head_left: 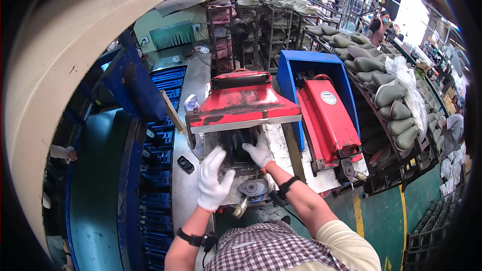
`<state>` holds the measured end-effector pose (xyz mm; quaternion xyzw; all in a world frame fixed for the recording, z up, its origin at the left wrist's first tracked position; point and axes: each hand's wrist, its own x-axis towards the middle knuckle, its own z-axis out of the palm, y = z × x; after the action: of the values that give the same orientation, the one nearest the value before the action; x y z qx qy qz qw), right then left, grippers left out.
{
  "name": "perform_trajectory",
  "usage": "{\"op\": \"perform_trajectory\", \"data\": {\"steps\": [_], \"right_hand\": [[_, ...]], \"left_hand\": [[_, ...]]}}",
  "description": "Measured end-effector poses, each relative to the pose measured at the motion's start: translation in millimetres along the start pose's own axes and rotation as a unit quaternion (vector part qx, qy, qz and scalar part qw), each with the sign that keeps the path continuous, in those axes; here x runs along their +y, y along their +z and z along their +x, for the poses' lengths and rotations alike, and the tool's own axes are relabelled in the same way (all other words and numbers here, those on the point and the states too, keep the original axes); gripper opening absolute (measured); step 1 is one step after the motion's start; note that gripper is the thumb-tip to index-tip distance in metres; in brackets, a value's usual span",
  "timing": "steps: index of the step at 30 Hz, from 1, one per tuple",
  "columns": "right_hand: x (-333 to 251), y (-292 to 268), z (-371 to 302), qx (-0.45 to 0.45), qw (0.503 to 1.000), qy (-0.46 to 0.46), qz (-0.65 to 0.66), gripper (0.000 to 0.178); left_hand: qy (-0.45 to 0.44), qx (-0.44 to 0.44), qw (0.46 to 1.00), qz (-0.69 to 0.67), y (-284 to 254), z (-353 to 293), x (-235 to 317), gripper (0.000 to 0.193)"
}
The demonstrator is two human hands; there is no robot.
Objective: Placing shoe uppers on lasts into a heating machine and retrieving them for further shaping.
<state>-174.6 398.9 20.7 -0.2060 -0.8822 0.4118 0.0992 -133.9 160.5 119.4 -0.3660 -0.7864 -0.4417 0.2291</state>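
My left hand [215,180], in a white knitted glove, is raised over the near left corner of the press bed, its fingers and thumb apart and holding nothing. Farther in, my right hand [258,154], gloved too, reaches beneath the raised red press head [243,105]. Its thumb points left, near or against a dark, rounded piece [240,143] lying in the shadow there; whether they touch I cannot tell. A grey round metal fitting [253,187] with a lever stands at the bed's front edge. Left of my left hand, a small black part [186,164] lies on the metal ledge.
A second red press [329,115] in a blue housing stands to the right. Beyond it, grey-green shoe-shaped pieces [369,62] fill a rack. On the left runs a line of blue rollers [158,180] beside a green belt [100,180]. Another person [376,27] stands far right.
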Motion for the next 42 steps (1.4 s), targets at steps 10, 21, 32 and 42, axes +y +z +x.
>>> {"op": "perform_trajectory", "data": {"steps": [10,21,32,42], "right_hand": [[-50,-8,-151,-0.32,0.849,-0.026,0.42,0.08],[22,-19,-114,-0.013,0.971,-0.213,-0.111,0.045],[14,-9,-122,0.011,0.958,-0.242,-0.152,0.02],[16,-7,-124,0.013,0.966,-0.191,-0.175,0.018]], "left_hand": [[-0.477,0.085,0.533,-0.693,15,-124,-23,0.078],[-0.634,0.366,0.493,-0.47,-52,-256,-87,0.055],[-0.708,0.448,0.537,-0.093,-162,-376,-244,0.052],[-0.668,0.219,0.678,0.213,-202,-339,-311,0.101]]}}
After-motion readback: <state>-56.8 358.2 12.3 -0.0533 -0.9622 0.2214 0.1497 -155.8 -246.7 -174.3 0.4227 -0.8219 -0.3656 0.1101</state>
